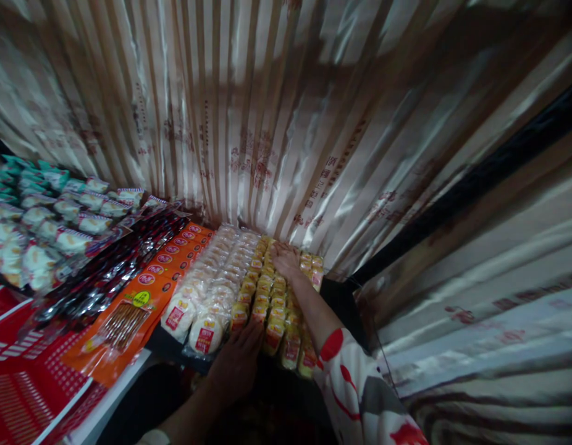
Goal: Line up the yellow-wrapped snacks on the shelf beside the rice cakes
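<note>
Rows of small yellow wrapped cakes (pixel 277 309) stand packed together at the right end of the shelf. My left hand (pixel 237 358) rests against the front of these rows, its fingers stretched out and touching the nearest packs. Toward the back, my right hand (pixel 285 259) lies flat on top of the same packs, its fingers extended. Neither hand appears to grip a pack. Directly left of the yellow packs are two rows of round white pastries (pixel 205 330) in clear wrappers with red labels.
Orange snack packets (pixel 128 315) and dark shiny packets (pixel 128 259) lie further left. Beyond them are white-and-green wrapped snacks (pixel 68 210). A red plastic basket (pixel 17 377) stands at lower left. Printed plastic sheeting (pixel 249 111) hangs behind, with a black bar (pixel 453 191) slanting at right.
</note>
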### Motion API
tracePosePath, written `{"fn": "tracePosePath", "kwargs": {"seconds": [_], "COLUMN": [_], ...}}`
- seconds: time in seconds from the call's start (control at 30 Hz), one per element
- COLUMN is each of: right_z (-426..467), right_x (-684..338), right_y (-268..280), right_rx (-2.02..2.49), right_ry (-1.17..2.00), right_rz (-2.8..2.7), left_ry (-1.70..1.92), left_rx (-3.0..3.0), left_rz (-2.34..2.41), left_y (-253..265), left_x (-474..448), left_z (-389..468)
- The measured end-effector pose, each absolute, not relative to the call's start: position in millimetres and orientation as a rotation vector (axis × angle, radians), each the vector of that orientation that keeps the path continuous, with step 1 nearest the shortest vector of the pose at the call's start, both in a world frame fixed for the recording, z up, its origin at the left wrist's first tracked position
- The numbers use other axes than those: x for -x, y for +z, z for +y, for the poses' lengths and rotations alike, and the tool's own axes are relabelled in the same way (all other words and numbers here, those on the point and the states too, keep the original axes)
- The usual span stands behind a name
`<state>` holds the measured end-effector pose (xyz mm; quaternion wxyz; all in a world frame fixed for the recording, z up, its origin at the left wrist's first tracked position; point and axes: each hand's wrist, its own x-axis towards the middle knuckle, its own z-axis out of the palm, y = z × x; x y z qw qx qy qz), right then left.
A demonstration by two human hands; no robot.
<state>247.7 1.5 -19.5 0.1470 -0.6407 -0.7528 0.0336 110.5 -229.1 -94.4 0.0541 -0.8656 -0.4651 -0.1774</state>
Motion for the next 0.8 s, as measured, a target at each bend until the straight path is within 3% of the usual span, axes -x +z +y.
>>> {"fn": "tracePosePath", "kwargs": {"seconds": [0.8], "right_z": [-14], "right_x": [-237], "right_y": [-6], "right_rx": [1.917], "right_ry": [0.236], "right_rz": [-2.402], "left_ry": [-0.562], "left_rx": [2.567], "left_rz": [-1.368], "left_y": [-90], "left_x": [-110], "left_z": [-229]}}
